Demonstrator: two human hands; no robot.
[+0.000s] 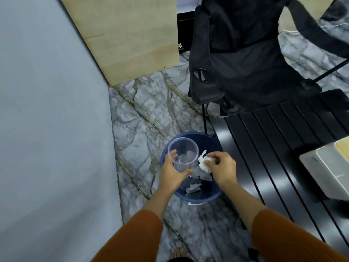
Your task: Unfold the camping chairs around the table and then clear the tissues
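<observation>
Over a blue bin (196,197) on the floor, my left hand (172,172) grips a clear plastic cup (182,153) tilted on its side above the bin's left rim. My right hand (223,168) pinches a crumpled white tissue (204,163) over the bin's opening. Several crumpled tissues (193,188) lie inside the bin. An unfolded black camping chair (245,57) stands beyond the black slatted table (273,140) at the right.
A white box (328,169) sits on the table at the right edge. A grey wall (51,120) fills the left, with a beige wooden panel (128,38) behind. The marbled floor (147,114) shows between wall and bin. My foot (177,254) is at the bottom.
</observation>
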